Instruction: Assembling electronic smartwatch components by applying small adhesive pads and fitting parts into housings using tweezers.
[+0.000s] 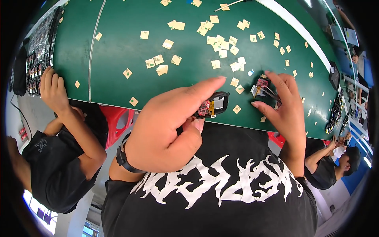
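Observation:
My left hand (167, 122) is closed on a small black device casing (226, 103), pinched by its left edge between thumb and fingers. Inside the casing show a red circuit board (203, 108), a yellow strip and a silver block. To the right, my right hand (288, 104) curves around a second small red circuit board (262, 82) with a pale flat piece attached. Its index fingertip and thumb stand apart on either side of that board. Thin dark prongs, which look like tweezers (271, 94), run from under the palm toward the board.
Many small cream square stickers (216, 45) lie scattered over the green table (118, 51). A tray of small parts (39, 51) stands at the left, beside another person's hand (54, 89). Black parts (336, 112) are piled at the right edge, near another worker (331, 164).

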`<state>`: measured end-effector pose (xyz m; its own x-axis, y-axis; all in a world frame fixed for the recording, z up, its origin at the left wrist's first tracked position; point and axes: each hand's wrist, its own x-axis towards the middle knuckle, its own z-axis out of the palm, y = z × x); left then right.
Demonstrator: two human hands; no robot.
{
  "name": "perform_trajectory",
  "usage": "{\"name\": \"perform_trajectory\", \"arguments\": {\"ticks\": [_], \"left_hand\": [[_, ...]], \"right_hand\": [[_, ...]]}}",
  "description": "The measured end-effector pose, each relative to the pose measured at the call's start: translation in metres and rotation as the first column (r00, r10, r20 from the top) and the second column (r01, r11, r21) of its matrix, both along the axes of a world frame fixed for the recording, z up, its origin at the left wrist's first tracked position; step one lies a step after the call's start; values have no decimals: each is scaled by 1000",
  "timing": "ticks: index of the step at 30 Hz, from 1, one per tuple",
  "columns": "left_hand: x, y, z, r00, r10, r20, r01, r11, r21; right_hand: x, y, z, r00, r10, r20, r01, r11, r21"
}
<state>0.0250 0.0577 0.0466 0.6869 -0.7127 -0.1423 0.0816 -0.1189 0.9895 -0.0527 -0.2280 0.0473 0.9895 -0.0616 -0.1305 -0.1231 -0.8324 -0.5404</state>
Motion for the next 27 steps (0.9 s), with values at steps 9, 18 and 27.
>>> {"name": "perform_trajectory", "arguments": {"ticks": [9, 18, 27], "left_hand": [[17, 17, -7, 944, 227, 241, -272, 947, 172], [98, 164, -48, 610, 605, 512, -788, 529, 313], [103, 177, -27, 48, -294, 955, -791, 573, 216]], "right_hand": [[2, -7, -12, 999, 3, 39, -2, 999, -33], [27, 20, -7, 920, 181, 348, -204, 979, 29], [23, 41, 8, 894, 260, 365, -286, 958, 19]]}}
